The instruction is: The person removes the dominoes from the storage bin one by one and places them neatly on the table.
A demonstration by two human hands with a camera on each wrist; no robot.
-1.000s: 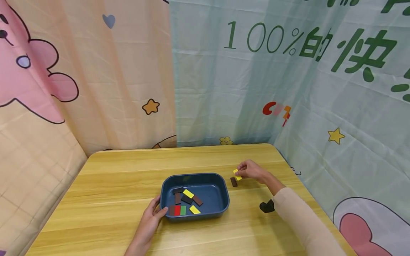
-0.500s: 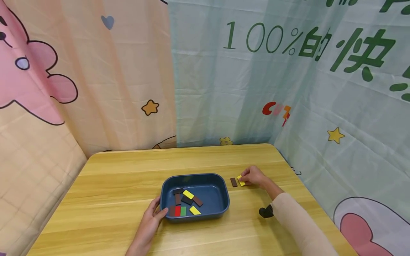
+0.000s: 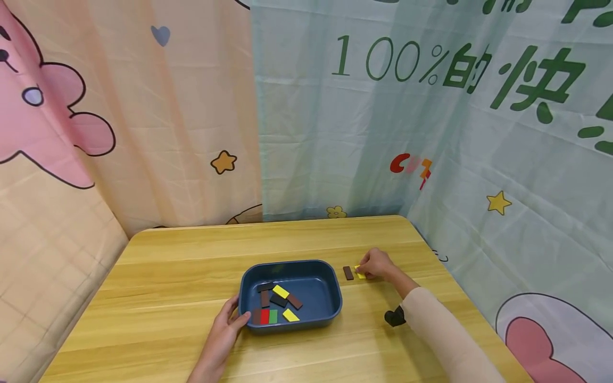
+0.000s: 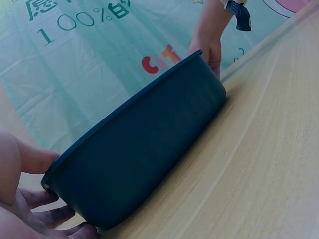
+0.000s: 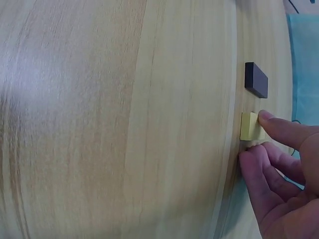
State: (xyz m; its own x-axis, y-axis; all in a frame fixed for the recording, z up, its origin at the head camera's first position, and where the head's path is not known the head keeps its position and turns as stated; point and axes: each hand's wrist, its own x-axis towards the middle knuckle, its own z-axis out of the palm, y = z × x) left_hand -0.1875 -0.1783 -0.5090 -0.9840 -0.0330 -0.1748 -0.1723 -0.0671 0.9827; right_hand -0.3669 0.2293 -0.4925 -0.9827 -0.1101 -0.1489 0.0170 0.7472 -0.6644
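Since the earlier frames, the yellow tile (image 3: 359, 272) has been brought down from above the table (image 3: 167, 276) and is now laid flat on the wood, just beside the dark brown tile (image 3: 348, 273), on the side away from the blue tray (image 3: 291, 266). It is pinched at its edges by the fingertips (image 5: 269, 119) of the right hand (image 3: 377, 264), so this grip is narrow and closed on the tile; in the right wrist view a small gap is seen between the yellow and brown pieces. The near left corner of the blue tray is held by the left hand (image 3: 225, 330), with the thumb on the rim and the other fingers (image 4: 50, 214) curled under the wall.

Inside the tray, several flat tiles are seen: two yellow, one red, one green and some dark brown ones. A black heart-shaped object (image 3: 394, 317) is seen on the table to the right of the tray, beside the right forearm's pale sleeve. Behind the tray, on the green curtain (image 3: 431, 133), "100%" and Chinese characters, among them 的 and 快, are printed in dark green, and lower down "CUT" can be read in red, pink and orange letters.
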